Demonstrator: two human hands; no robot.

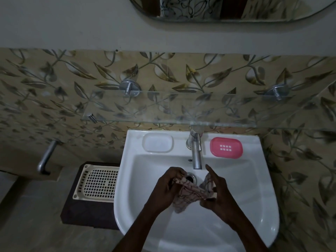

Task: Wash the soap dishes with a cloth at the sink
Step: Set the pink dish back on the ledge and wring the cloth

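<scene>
Over the white sink [254,206], my left hand [166,190] and my right hand [219,192] both grip a checked cloth [190,193], which is twisted between them just in front of the drain. A white soap dish [157,143] rests on the sink's back ledge, left of the tap. A pink soap dish [226,147] with a slotted centre sits on the ledge right of the tap. Neither hand touches a dish.
A chrome tap [195,151] stands at the sink's back centre, its spout above the drain [190,177]. A glass shelf [172,110] juts from the leaf-patterned wall above. A cream slotted tray [96,182] lies on a dark stool to the left.
</scene>
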